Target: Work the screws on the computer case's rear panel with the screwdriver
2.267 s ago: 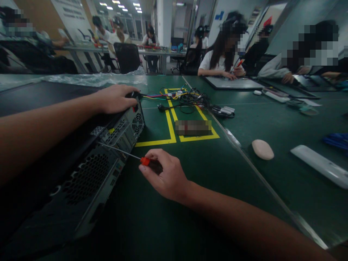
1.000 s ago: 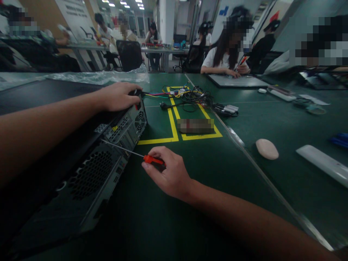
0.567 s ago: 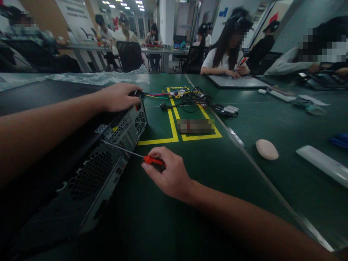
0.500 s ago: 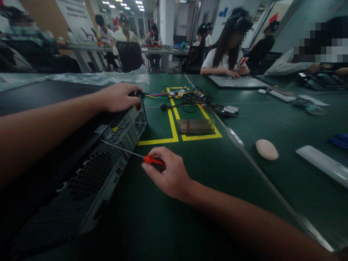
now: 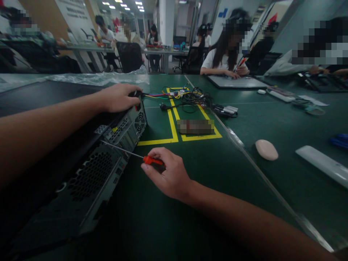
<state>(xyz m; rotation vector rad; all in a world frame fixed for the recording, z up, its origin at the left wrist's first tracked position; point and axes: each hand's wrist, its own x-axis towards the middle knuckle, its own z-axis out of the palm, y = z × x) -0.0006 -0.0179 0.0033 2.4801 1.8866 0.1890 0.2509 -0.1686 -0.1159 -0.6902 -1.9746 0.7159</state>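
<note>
A black desktop computer case (image 5: pixel 89 174) lies on its side on the green table (image 5: pixel 168 224), its rear panel facing me. My left hand (image 5: pixel 118 97) rests palm down on the far top corner of the case, fingers curled over the edge. My right hand (image 5: pixel 168 174) is closed round the red handle of a screwdriver (image 5: pixel 137 155). Its thin metal shaft points left and its tip touches the rear panel near the upper edge.
Yellow tape lines (image 5: pixel 174 127) mark boxes on the table. A tangle of coloured cables (image 5: pixel 187 97) lies beyond them. A pale mouse (image 5: pixel 266 149) and a white keyboard (image 5: pixel 323 165) sit to the right. Clear plastic wrap (image 5: pixel 100 77) lies behind the case. Other people work at the far side.
My right hand has turned slightly on the screwdriver, showing more of the red handle; the tip stays on the rear panel. My left hand has not moved.
</note>
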